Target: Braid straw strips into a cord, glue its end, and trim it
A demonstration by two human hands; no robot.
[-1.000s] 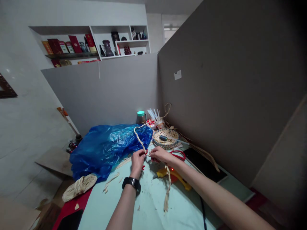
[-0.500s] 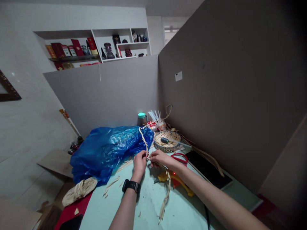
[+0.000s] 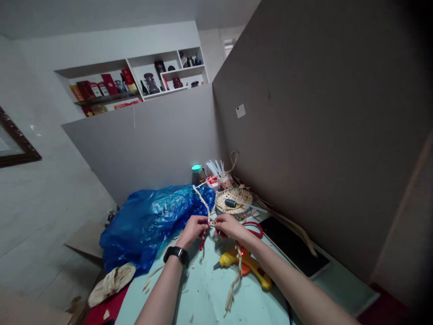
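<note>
My left hand [image 3: 195,228], with a black watch on the wrist, pinches a pale braided straw cord [image 3: 202,199] above the table. Close against it, my right hand [image 3: 230,226] is closed on the same cord from the other side. One length of the cord runs up and back over the blue bag; a frayed tail hangs below my right hand. A small red piece [image 3: 202,246] dangles under my left fingers; I cannot make out what it is. Beneath my right forearm lies a yellow glue gun [image 3: 230,258]. Red-handled scissors [image 3: 256,229] lie partly behind my right wrist.
A blue plastic bag [image 3: 152,221] bulges at the left. Behind my hands sit a woven basket [image 3: 221,207] holding a dark green spool [image 3: 230,203], a cup of white sticks [image 3: 226,181] and a green-lidded jar [image 3: 196,169]. A black flat panel [image 3: 291,246] lies right. Grey partitions enclose the back and right.
My hands have drawn slightly apart at the cord, and my left hand has turned. The red piece now hangs below my left fingers. The glue gun shows more. The camera view has tilted.
</note>
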